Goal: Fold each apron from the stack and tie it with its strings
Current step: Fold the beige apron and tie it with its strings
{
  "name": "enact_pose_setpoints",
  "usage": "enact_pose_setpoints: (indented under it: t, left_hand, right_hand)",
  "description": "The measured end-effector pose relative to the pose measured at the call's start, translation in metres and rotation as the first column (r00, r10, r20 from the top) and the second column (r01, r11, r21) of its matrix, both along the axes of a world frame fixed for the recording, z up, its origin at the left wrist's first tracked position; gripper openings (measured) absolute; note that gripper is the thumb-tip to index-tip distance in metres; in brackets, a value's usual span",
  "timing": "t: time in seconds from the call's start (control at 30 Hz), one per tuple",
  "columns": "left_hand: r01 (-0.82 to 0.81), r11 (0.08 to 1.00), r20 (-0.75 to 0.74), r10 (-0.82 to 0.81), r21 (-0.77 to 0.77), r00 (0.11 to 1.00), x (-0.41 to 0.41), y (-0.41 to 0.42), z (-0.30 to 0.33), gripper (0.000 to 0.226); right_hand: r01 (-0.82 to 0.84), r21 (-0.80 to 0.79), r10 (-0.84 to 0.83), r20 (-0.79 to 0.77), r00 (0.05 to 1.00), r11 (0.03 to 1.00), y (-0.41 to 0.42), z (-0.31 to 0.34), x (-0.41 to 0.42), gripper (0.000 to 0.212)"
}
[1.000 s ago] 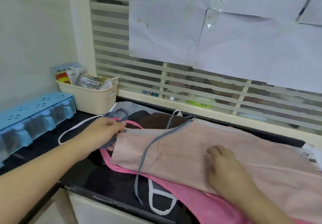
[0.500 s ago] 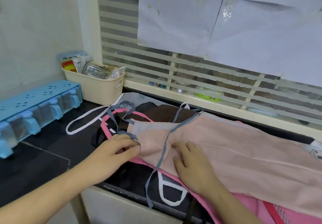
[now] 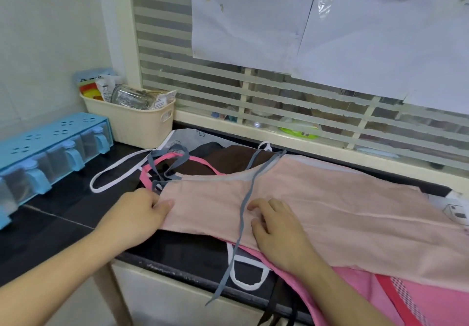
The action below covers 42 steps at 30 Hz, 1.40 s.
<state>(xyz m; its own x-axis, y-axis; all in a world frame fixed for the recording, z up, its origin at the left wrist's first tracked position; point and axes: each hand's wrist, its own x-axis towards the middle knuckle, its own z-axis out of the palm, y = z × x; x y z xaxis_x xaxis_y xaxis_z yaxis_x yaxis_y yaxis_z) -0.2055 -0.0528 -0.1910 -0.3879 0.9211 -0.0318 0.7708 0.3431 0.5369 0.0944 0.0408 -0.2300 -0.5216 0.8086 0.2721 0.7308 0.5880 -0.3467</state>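
A pale pink apron lies folded lengthwise on top of a stack of aprons on the black counter. My left hand grips its left end, thumb on top of the cloth. My right hand presses flat on the apron just right of a grey string that runs across it and hangs over the counter's front edge. Another grey string lies tangled at the left end. Beneath are a bright pink apron, a brown one and a black one with white straps.
A blue spice-box rack stands at the left against the wall. A cream basket of packets sits in the corner by the window frame. Papers are taped over the slatted window behind. The counter's front edge is close to me.
My left hand moved from the strings down to the apron's left end and took hold of it. My right hand slid left along the apron to beside the grey string.
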Motion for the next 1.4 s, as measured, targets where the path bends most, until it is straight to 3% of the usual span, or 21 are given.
enact_pose_setpoints:
  t: [0.07,0.13,0.2,0.3,0.37,0.43,0.5,0.57,0.67,0.8,0.87,0.93,1.07,1.1,1.17,1.23,1.27,1.3,1.33,1.4]
  left_hand:
    - [0.018,0.999,-0.019,-0.018,-0.034,1.0,0.002,0.003,0.006,0.045]
    - [0.047,0.999,0.0,-0.047,-0.021,0.999,0.001,0.007,0.017,0.023]
    - [0.068,0.998,0.145,-0.07,0.016,0.987,-0.001,0.016,0.025,0.015]
    - [-0.022,0.995,0.438,-0.026,0.102,0.898,-0.004,0.035,0.028,0.02]
    - [-0.072,0.984,0.567,-0.034,0.164,0.823,-0.005,0.043,0.03,0.012]
    - [-0.088,0.966,0.616,-0.085,0.245,0.783,-0.001,0.047,0.031,0.026]
    - [-0.083,0.952,0.428,-0.054,0.296,0.902,0.002,0.051,0.024,0.022]
    - [-0.071,0.97,0.212,0.021,0.234,0.977,0.006,0.055,0.01,0.015]
    - [-0.166,0.981,0.249,0.138,0.096,0.959,0.01,0.052,-0.002,0.017]
    - [-0.182,0.974,0.261,0.142,0.136,0.955,0.016,0.04,-0.003,0.024]
    - [-0.164,0.977,0.194,0.135,0.138,0.972,0.018,0.038,-0.007,0.015]
    - [-0.161,0.977,0.145,0.141,0.141,0.979,0.018,0.037,-0.011,0.007]
    - [-0.153,0.976,0.084,0.142,0.153,0.986,0.021,0.036,-0.012,0.013]
    - [-0.149,0.977,0.061,0.141,0.155,0.988,0.022,0.036,-0.012,0.015]
    - [-0.133,0.979,0.025,0.13,0.154,0.991,0.025,0.035,-0.012,0.016]
    - [-0.125,0.98,0.021,0.123,0.156,0.992,0.027,0.034,-0.011,0.016]
    - [-0.125,0.979,0.025,0.123,0.159,0.992,0.027,0.033,-0.011,0.016]
    - [-0.125,0.979,0.031,0.121,0.162,0.992,0.026,0.033,-0.011,0.017]
    - [-0.125,0.978,0.037,0.12,0.165,0.992,0.026,0.033,-0.011,0.017]
    - [-0.126,0.977,0.052,0.119,0.172,0.992,0.025,0.034,-0.012,0.018]
  right_hand:
    - [0.001,-0.004,-0.001,0.003,1.0,1.0,0.0,0.0,0.0,0.028]
    - [0.006,-0.001,-0.006,0.012,1.0,1.0,0.0,0.0,-0.001,0.029]
    - [0.013,0.0,-0.013,0.02,1.0,1.0,0.0,0.0,-0.002,0.029]
    - [0.014,0.0,-0.014,0.015,1.0,1.0,-0.001,0.002,-0.003,0.03]
    - [0.017,0.001,-0.017,0.018,1.0,1.0,-0.003,0.003,-0.003,0.029]
    - [0.02,-0.009,-0.019,0.013,1.0,1.0,-0.004,0.004,-0.002,0.028]
    - [0.018,-0.019,-0.018,0.008,1.0,1.0,-0.004,0.005,-0.002,0.029]
    - [0.02,-0.038,-0.02,0.004,1.0,0.999,-0.004,0.006,-0.001,0.029]
    - [0.025,-0.086,-0.028,-0.03,0.999,0.996,-0.005,0.008,0.0,0.024]
    - [0.168,-0.208,-0.195,-0.117,0.974,0.964,-0.002,0.021,-0.019,0.028]
    - [0.24,-0.274,-0.259,-0.034,0.965,0.931,0.002,0.034,-0.034,0.03]
    - [0.231,-0.346,-0.215,0.085,0.973,0.909,0.008,0.046,-0.048,0.016]
    - [0.223,-0.472,-0.149,0.188,0.971,0.853,0.03,0.083,-0.067,0.01]
    - [0.2,-0.48,-0.159,0.125,0.979,0.854,0.037,0.099,-0.073,0.01]
    - [0.01,-0.52,-0.174,-0.266,0.948,0.854,0.049,0.133,-0.079,0.014]
    - [-0.328,-0.543,-0.196,-0.696,0.691,0.773,0.057,0.166,-0.078,0.053]
    - [-0.413,-0.519,-0.198,-0.769,0.607,0.749,0.061,0.175,-0.075,0.067]
    - [-0.406,-0.505,-0.175,-0.764,0.621,0.762,0.062,0.177,-0.072,0.068]
    - [-0.33,-0.504,-0.154,-0.701,0.696,0.799,0.062,0.172,-0.068,0.061]
    - [-0.094,-0.451,-0.134,-0.448,0.884,0.888,0.062,0.144,-0.06,0.035]
